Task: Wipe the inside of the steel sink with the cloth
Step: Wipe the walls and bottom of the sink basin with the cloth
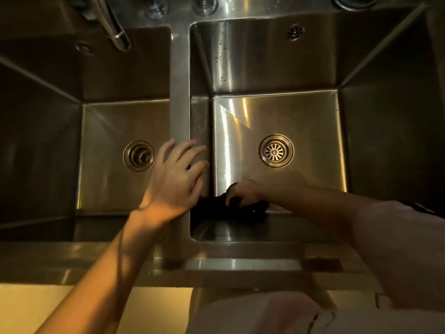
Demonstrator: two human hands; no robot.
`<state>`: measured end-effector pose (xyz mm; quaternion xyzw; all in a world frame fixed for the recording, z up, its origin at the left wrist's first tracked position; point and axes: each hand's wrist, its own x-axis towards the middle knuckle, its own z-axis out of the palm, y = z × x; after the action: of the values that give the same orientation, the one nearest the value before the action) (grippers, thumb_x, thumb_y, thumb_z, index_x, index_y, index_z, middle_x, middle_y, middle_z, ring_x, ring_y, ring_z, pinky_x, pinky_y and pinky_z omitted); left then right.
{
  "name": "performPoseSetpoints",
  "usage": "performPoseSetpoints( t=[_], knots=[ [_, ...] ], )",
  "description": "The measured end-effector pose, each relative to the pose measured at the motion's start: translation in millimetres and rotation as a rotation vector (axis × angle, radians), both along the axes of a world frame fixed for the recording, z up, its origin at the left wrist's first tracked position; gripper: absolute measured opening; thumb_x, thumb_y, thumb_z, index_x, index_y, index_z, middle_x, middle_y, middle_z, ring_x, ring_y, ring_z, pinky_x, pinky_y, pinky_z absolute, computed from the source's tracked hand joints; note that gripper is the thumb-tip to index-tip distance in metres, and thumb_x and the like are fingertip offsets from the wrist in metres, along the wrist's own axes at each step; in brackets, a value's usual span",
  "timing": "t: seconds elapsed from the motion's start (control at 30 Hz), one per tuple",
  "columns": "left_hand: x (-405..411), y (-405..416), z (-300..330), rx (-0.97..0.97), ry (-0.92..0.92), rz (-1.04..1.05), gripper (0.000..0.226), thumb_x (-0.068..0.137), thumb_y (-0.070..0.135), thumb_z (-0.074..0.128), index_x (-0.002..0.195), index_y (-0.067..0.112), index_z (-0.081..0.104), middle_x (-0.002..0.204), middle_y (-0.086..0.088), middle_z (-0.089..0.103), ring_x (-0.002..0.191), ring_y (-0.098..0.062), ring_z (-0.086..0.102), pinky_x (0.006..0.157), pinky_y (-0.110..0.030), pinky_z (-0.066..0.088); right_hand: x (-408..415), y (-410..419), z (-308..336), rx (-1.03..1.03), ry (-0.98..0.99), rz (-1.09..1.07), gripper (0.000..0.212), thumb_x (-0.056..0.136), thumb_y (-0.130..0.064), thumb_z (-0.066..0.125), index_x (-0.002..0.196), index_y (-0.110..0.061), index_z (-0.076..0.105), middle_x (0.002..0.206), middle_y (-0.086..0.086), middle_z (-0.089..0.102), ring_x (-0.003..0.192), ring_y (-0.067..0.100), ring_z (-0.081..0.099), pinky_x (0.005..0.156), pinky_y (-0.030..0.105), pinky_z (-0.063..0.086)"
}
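Observation:
A double-basin steel sink fills the head view. The right basin (313, 121) has a round drain strainer (276, 150) in its floor. A dark cloth (212, 207) lies bunched in that basin's near left corner. My right hand (243, 192) is down in the basin with its fingers curled over the cloth, pressing it against the floor. My left hand (178, 179) rests on the steel divider (180, 92) between the basins, fingers spread and reaching over the edge.
The left basin (106, 150) holds its own open drain (139, 155). A faucet spout (115, 27) hangs over the left basin at the back. An overflow hole (295, 32) sits in the right basin's back wall. The steel front rim (240, 263) runs below.

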<state>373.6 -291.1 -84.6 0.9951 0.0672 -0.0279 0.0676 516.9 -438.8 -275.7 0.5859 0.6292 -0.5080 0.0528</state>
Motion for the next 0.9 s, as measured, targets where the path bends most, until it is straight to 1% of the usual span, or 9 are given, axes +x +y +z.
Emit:
performPoseSetpoints(
  t=[0.13,0.17,0.23,0.3,0.4,0.53,0.67,0.8,0.9],
  knots=[
    [-16.3,-24.8,5.4,-0.019,-0.064,0.112,0.030,0.085,0.023,0.048,0.099,0.010,0.070,0.126,-0.011,0.062,0.122,-0.033,0.054,0.105,-0.052,0.034,-5.4,1.4,5.5,-0.046,0.028,-0.035,0.046,0.080,-0.012,0.066,0.124,-0.026,0.061,0.130,0.005,0.058,0.120,0.024,0.052,0.102,0.038,0.041],
    [-21.6,-31.2,6.7,-0.025,-0.070,0.138,0.030,0.085,0.023,0.048,0.099,0.010,0.071,0.126,-0.011,0.063,0.122,-0.032,0.054,0.105,-0.052,0.035,-6.3,0.5,9.8,-0.045,0.044,-0.055,0.046,0.080,-0.012,0.067,0.124,-0.026,0.062,0.130,0.005,0.058,0.120,0.024,0.052,0.100,0.034,0.040],
    [-31.9,-43.4,7.6,-0.044,-0.071,0.182,0.030,0.084,0.022,0.050,0.102,0.009,0.070,0.125,-0.011,0.063,0.122,-0.032,0.053,0.105,-0.052,0.035,-5.7,-2.3,23.9,-0.028,0.087,-0.105,0.047,0.079,-0.011,0.068,0.123,-0.027,0.062,0.129,0.003,0.058,0.118,0.022,0.052,0.092,0.027,0.036],
    [-41.4,-54.1,7.7,-0.063,-0.058,0.221,0.033,0.083,0.021,0.051,0.108,0.010,0.069,0.127,-0.010,0.062,0.124,-0.030,0.052,0.108,-0.051,0.032,-4.3,-5.3,45.1,0.007,0.143,-0.135,0.046,0.080,-0.009,0.068,0.123,-0.025,0.063,0.129,0.001,0.059,0.117,0.020,0.053,0.089,0.025,0.036],
    [-52.6,-64.1,8.1,-0.074,-0.028,0.266,0.036,0.084,0.022,0.050,0.115,0.011,0.066,0.128,-0.009,0.061,0.125,-0.029,0.051,0.109,-0.050,0.031,-2.0,-9.8,83.9,0.045,0.204,-0.134,0.046,0.082,-0.009,0.068,0.125,-0.024,0.061,0.130,-0.002,0.059,0.117,0.017,0.054,0.096,0.029,0.041],
    [-64.1,-72.6,9.6,-0.080,-0.028,0.354,0.036,0.085,0.022,0.049,0.115,0.011,0.065,0.131,-0.009,0.058,0.127,-0.027,0.047,0.106,-0.051,0.035,2.8,-18.6,136.4,0.073,0.285,-0.165,0.046,0.082,-0.006,0.067,0.125,-0.022,0.061,0.128,0.001,0.060,0.115,0.020,0.055,0.100,0.043,0.044],
    [-71.3,-84.7,7.9,-0.101,-0.096,0.385,0.036,0.088,0.023,0.045,0.115,0.011,0.064,0.133,-0.011,0.057,0.127,-0.026,0.046,0.104,-0.047,0.035,7.5,-26.7,176.6,0.138,0.342,-0.178,0.045,0.081,-0.004,0.069,0.123,-0.020,0.062,0.126,-0.001,0.060,0.115,0.018,0.056,0.101,0.042,0.043],
    [-72.7,-92.7,4.4,-0.111,-0.213,0.413,0.035,0.088,0.020,0.044,0.113,0.007,0.066,0.128,-0.014,0.060,0.122,-0.027,0.049,0.102,-0.047,0.038,11.3,-27.1,189.1,0.202,0.376,-0.155,0.045,0.079,-0.005,0.070,0.119,-0.024,0.063,0.123,-0.005,0.061,0.113,0.013,0.057,0.099,0.035,0.047],
    [-74.9,-99.0,-0.4,-0.110,-0.248,0.431,0.034,0.090,0.020,0.045,0.111,0.005,0.067,0.126,-0.015,0.062,0.121,-0.028,0.050,0.103,-0.047,0.038,9.7,-21.9,167.3,0.154,0.340,-0.144,0.047,0.078,-0.004,0.070,0.120,-0.024,0.063,0.124,-0.003,0.061,0.115,0.016,0.056,0.101,0.039,0.045]
  ],
)
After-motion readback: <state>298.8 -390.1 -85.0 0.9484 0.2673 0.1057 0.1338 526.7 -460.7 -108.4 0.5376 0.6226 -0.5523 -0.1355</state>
